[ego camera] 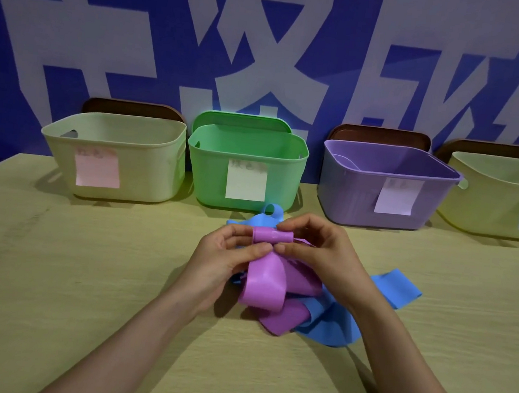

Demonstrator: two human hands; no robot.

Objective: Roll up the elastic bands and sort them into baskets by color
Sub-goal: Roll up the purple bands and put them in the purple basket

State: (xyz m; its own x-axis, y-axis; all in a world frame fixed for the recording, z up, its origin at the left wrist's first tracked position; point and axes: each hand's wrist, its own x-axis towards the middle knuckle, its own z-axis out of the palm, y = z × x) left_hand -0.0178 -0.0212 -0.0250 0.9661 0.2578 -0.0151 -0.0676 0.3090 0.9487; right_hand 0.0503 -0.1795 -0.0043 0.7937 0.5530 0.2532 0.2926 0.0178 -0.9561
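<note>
A purple elastic band [270, 280] is partly rolled into a small tube at its top end, the rest hanging in loose loops onto the table. My left hand [226, 257] pinches the left end of the roll and my right hand [319, 250] pinches the right end, both a little above the tabletop. A blue elastic band [331, 325] lies crumpled under the purple one, spreading to the right and poking out behind the roll. Four baskets stand in a row at the back: cream [146, 165], green [209, 172], purple [352, 187] and a second cream basket [488, 201], each with a paper label.
The wooden table [83, 274] stretches wide on both sides of the bands. Lids lean behind the baskets against a blue and white wall. The second cream basket is cut off by the right edge of the view.
</note>
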